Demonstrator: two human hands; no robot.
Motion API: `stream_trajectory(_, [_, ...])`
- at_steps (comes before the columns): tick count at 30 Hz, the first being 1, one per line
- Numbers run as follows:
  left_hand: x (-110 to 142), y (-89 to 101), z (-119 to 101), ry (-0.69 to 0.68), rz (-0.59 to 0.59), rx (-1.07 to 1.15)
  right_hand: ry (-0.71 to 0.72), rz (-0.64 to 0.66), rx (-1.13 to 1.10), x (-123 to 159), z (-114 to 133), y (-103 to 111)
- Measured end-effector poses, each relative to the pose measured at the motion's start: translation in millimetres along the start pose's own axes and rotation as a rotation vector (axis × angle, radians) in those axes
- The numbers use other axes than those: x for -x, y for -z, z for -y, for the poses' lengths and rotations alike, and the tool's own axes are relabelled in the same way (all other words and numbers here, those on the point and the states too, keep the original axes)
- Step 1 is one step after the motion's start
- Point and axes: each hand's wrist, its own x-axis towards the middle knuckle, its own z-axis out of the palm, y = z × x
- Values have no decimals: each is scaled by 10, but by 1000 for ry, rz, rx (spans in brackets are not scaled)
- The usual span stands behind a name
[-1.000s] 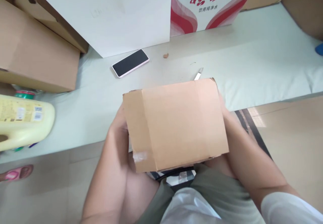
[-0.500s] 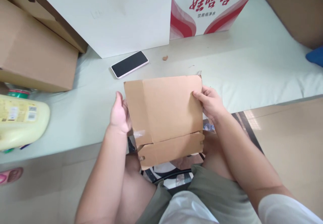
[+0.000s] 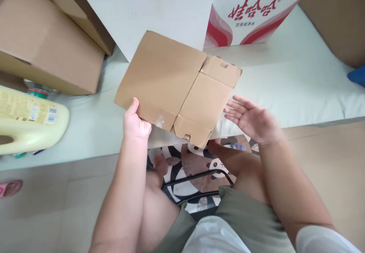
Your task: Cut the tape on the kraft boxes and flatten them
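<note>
A flattened brown cardboard box is held up in front of me, tilted, with creased flaps on its right side and a bit of clear tape near its lower edge. My left hand grips its lower left edge, thumb on top and the other fingers hidden beneath. Just off the flap end, my right hand is open, palm up with fingers spread, holding nothing. Whether its fingertips touch the cardboard I cannot tell.
Behind the cardboard stand a white box and a red-and-white carton on a pale green cloth surface. Brown boxes and a cream jug are at left. Below lies a panda-patterned mat.
The cardboard has turned clockwise, its flap end swinging from the bottom to the right. My right hand has let go and opened; my left hand now grips the lower left edge. The phone is now hidden.
</note>
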Motion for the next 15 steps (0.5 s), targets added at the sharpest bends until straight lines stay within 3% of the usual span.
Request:
stream_trajectory(4, [146, -45, 66, 38, 139, -21, 56, -122, 100, 134, -56, -386])
stream_trajectory(7, [284, -98, 95, 123, 283, -19, 101, -364, 85, 215, -12, -326])
stream_trajectory(10, [368, -138, 67, 177, 348, 35, 156, -727, 21, 334, 144, 106])
stream_trajectory(15, [386, -158, 48, 221, 339, 12, 315, -1079, 304, 638, 520, 1110])
